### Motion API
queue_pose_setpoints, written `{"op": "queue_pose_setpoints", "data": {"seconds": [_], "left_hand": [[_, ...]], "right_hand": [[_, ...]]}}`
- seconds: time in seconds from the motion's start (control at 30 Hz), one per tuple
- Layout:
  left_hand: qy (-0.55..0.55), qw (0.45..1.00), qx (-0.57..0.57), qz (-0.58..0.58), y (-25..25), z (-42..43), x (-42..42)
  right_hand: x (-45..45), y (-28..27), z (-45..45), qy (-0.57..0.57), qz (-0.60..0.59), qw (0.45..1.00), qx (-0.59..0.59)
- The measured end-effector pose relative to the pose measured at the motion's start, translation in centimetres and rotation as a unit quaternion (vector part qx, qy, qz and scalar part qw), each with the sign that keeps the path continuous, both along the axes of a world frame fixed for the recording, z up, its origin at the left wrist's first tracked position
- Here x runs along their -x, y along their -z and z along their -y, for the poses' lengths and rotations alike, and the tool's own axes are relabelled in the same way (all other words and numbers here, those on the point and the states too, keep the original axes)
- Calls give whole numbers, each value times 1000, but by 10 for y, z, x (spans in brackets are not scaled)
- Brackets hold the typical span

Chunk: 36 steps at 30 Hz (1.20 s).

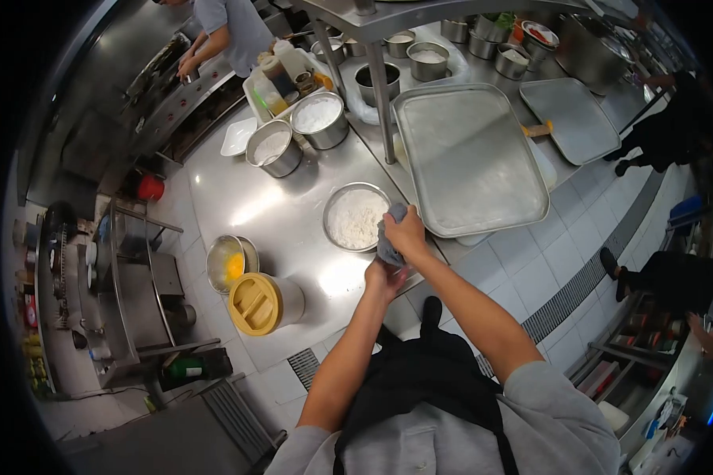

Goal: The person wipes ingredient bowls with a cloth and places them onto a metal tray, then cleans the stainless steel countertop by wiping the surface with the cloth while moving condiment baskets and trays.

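A crumpled grey cloth point(390, 241) is bunched between both my hands at the front edge of the steel table. My right hand point(406, 232) is wrapped round its upper part. Lower down, my left hand point(383, 279) closes on the cloth's bottom end, with some of its fingers hidden. Just beyond the cloth sits a round metal bowl point(325, 220) holding white flour point(354, 217). To the left, a smaller metal bowl point(216, 255) contains yellow egg yolk point(234, 265). Beside it stands a white tub with a yellow lid point(255, 304).
A large metal tray point(474, 162) lies right of the flour bowl. Pots of white powder point(318, 113) and a bin of bottles point(276, 75) stand farther back. A shelf post point(382, 103) rises behind. Co-workers are at the stove point(226, 36) and on the right.
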<state>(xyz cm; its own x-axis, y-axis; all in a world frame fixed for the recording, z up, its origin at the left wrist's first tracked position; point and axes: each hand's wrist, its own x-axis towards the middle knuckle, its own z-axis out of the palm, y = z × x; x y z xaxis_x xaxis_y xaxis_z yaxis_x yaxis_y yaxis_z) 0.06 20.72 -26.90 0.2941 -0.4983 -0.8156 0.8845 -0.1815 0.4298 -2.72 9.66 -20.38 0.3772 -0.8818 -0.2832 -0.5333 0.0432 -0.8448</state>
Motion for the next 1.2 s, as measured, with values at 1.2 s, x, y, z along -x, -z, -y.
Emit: {"op": "queue_pose_setpoints", "data": {"seconds": [1.2], "left_hand": [[63,980,0,187,-61,-57,-37]], "right_hand": [[58,45,-54,-97,119,980,-129]]}}
